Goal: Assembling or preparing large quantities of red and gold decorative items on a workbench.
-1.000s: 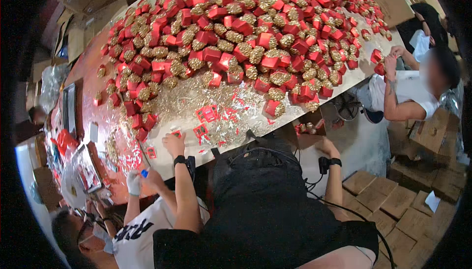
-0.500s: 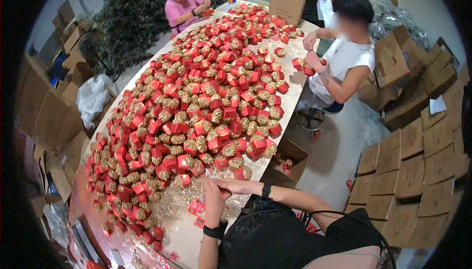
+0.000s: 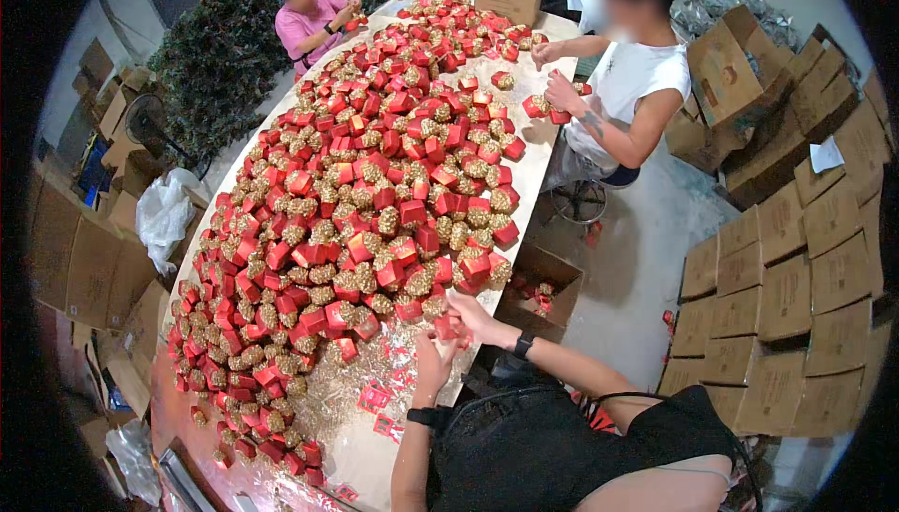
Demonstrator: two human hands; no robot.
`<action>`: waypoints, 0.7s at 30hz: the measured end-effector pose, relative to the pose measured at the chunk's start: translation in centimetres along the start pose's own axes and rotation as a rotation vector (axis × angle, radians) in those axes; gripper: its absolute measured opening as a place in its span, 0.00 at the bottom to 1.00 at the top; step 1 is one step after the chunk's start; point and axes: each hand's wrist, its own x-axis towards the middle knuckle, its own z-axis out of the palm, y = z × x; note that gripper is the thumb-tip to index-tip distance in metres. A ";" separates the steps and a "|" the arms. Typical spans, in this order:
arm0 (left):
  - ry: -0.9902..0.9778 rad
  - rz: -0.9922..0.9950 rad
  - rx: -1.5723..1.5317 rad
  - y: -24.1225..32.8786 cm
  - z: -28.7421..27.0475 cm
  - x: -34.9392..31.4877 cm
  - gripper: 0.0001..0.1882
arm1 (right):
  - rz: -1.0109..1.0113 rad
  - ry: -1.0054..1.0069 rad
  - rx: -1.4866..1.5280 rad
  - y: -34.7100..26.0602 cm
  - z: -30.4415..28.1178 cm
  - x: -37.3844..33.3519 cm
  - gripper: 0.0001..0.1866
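Note:
Both my hands are at the near right edge of a big heap of ornaments (image 3: 356, 203), each a red box-like piece with a gold pinecone-like cluster. My right hand (image 3: 478, 319) closes its fingers on a red-and-gold ornament (image 3: 449, 328), whose gold part is mostly covered by the hand. Just below and left of it is my left hand (image 3: 432, 362), fingers bent together and pointing up at the same red piece. What they hold, if anything, is hidden. A gold cluster (image 3: 434, 306) sits beside my right fingertips.
Flat red pieces (image 3: 375, 397) and gold scraps (image 3: 351, 381) lie on the table (image 3: 361, 460). Across the right edge, a person in white (image 3: 623, 91) handles ornaments; another in pink (image 3: 314, 21) sits far left. An open carton (image 3: 538, 292) stands below the table edge, stacked cartons (image 3: 787, 297) farther right.
My hands, together before, have come apart; the right has reached forward to an ornament at the heap's edge. The view has shifted, so the table sits higher and farther left.

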 end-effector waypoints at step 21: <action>-0.038 -0.042 0.340 -1.6 2.9 2.3 0.40 | -0.133 -0.426 -1.229 -9.0 -4.8 -5.8 0.13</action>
